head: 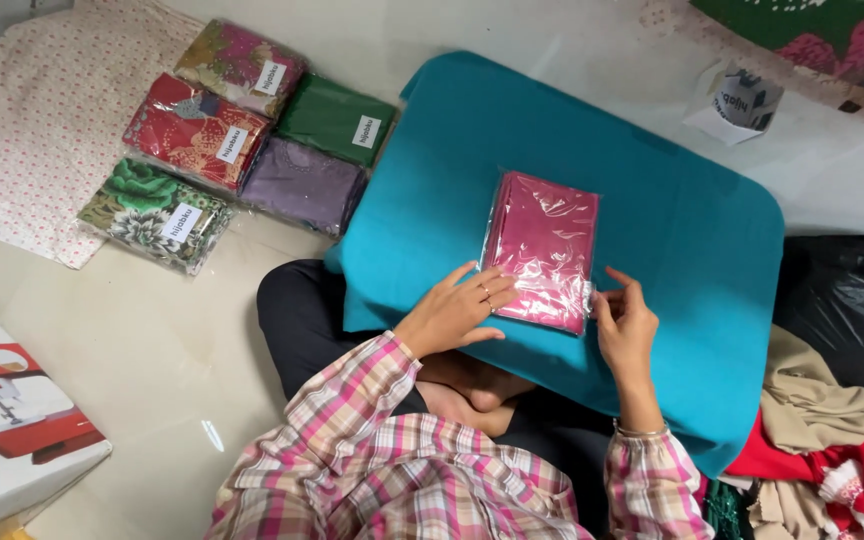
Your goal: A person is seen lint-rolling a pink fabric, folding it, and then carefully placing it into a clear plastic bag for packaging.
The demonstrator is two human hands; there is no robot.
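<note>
Left hand [455, 308] lies flat, fingers spread, pinning pink packet [542, 250] on teal cushion [692, 230]; right hand [624, 322] pinches packet's corner to steady it.

I log the pink folded cloth [542, 248]: sealed in clear glossy plastic film, crinkled and catching light. Teal cushion [682, 250]: matt woven fabric, smooth. Five wrapped fabric packs [232, 140]: shiny plastic sleeves with paper labels. Floor [142, 350]: polished, glossy tile. Sleeves [372, 450]: soft checked cotton-like cloth. Box [12, 430]: smooth printed cardboard
</note>
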